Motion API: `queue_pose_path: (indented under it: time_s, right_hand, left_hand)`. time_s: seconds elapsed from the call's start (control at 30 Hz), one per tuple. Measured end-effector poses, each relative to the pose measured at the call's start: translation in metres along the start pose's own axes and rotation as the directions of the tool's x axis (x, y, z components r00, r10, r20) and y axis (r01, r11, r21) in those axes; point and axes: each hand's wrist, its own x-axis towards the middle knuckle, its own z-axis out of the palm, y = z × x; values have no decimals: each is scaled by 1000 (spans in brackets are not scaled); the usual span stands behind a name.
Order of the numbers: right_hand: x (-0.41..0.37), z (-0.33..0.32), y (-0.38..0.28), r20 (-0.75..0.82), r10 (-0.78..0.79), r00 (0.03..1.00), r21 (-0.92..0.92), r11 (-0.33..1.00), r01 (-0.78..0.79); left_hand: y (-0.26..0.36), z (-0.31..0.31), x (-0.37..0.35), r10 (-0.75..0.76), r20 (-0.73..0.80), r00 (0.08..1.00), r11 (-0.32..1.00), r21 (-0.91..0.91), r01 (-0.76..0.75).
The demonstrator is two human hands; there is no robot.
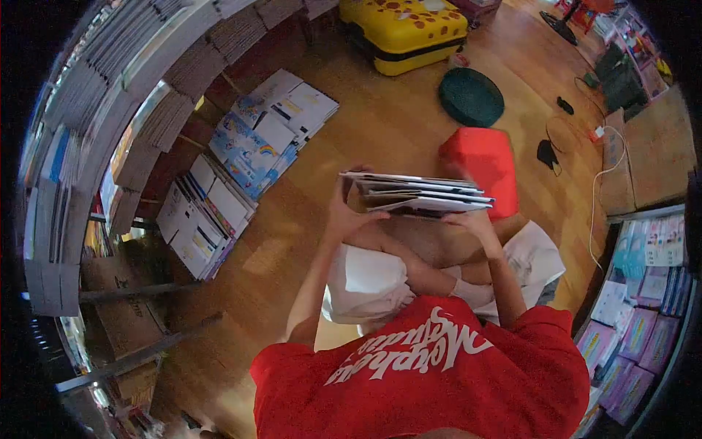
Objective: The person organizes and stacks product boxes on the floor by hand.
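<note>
A stack of thin books or notebooks [424, 194] is held up in front of me, above my crossed legs, with its layered edges facing me. My left hand [349, 214] grips the left end, thumb along the near edge. At the right end, my right hand [474, 220] is closed on the stack with its thumb on the near lower side. The covers are too foreshortened to read. Behind the stack stands a red plastic stool [488, 164], partly hidden by it.
Printed books [252, 154] and more papers [201, 219] lie in piles on the wooden floor to the left, beside loaded shelves [110, 95]. Ahead are a yellow suitcase [406, 36] and a dark green round object [472, 97]. Cardboard [658, 150] and packaged goods [643, 336] stand right.
</note>
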Motion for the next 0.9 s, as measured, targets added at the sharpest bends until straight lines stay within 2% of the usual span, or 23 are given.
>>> queue_pose_path:
  time_s: [0.03, 0.13, 0.17, 0.2, 0.27, 0.3, 0.4, 0.43, 0.53, 0.57, 0.63, 0.73, 0.77, 0.8, 0.83, 0.9]
  right_hand:
    - [14, -1, -3, -120, -257, 959, 50, 963, 265]
    - [7, -8, -9, -96, -192, 977, 91, 976, 200]
    - [2, -2, 7, -58, -66, 996, 192, 978, 76]
    - [0, 6, 16, -130, -107, 986, 126, 984, 123]
    - [0, 24, 23, -260, -193, 946, -19, 981, 195]
    - [1, 27, 19, -265, -67, 962, 59, 995, 85]
    - [8, 25, 11, -295, 20, 955, 96, 995, 9]
    - [7, 27, 13, -300, 70, 951, 181, 983, -15]
    - [-1, 26, -7, -306, -89, 948, 6, 995, 96]
    - [-6, 24, 3, -193, -13, 981, 44, 999, 22]
    - [-5, 28, 29, -129, 10, 992, 104, 995, 3]
    - [4, 24, 33, -29, 13, 1000, 99, 995, -10]
    - [6, 21, 32, -4, 17, 1000, 116, 993, -16]
    - [8, 17, 23, 20, 17, 1000, 133, 991, -20]
    - [6, 8, 14, 80, 125, 989, 120, 984, -134]
    - [6, 3, -2, 97, 69, 993, 64, 995, -75]
  left_hand:
    - [2, 5, 1, -1, -10, 1000, 1000, -23, 1]
    - [10, 24, 2, -25, -34, 999, 995, -99, 22]
    - [13, 33, 2, -51, -34, 998, 990, -132, 47]
    - [15, 39, 1, -78, -34, 996, 984, -166, 71]
    - [14, 43, -1, -154, -23, 988, 984, -96, 151]
    - [14, 45, 1, -186, -25, 982, 981, -63, 185]
    - [26, 48, 7, -251, -114, 961, 968, -38, 249]
    - [34, 47, 8, -233, -104, 967, 972, -57, 228]
    - [41, 37, 10, -242, -19, 970, 970, -43, 241]
    - [38, 34, 8, -269, -5, 963, 963, -4, 269]
    - [22, 26, 10, -321, 15, 947, 945, 74, 319]
    - [17, 18, 11, -261, 23, 965, 965, 45, 260]
    - [19, 16, 12, -331, 8, 944, 943, 33, 331]
    - [6, 15, 10, -324, -44, 945, 944, 45, 326]
    - [-15, 14, 6, -314, -97, 944, 945, 58, 321]
    - [-12, 16, 9, -288, -151, 946, 954, 43, 297]
